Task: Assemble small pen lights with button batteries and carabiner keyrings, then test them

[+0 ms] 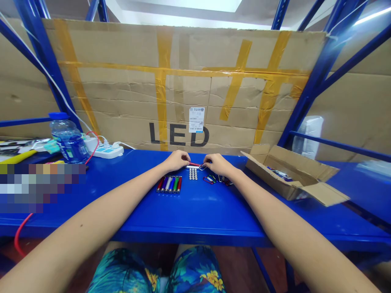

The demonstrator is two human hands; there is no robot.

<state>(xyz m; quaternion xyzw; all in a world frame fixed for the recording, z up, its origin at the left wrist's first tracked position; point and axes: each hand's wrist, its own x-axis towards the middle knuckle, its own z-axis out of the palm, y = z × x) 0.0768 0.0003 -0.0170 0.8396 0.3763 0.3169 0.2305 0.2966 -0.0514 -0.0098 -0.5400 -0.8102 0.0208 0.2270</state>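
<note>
Hands meet over the middle of the blue bench (195, 211), toward its back edge. The left hand (177, 160) is curled closed round one end of a red mini torch (193, 164), and the right hand (217, 164) pinches a metal clip (202, 166) at the torch's other end, fingers nearly shut. Just in front lie a row of coloured mini torches (169, 184), a block of button cells (193, 173) and loose carabiners (214, 179); an open cardboard box (293, 175) sits toward the right edge. If the pinch slipped, the clip could drop among the button cells and scatter them. A forearm brushing the round torches could set them rolling toward the front edge.
</note>
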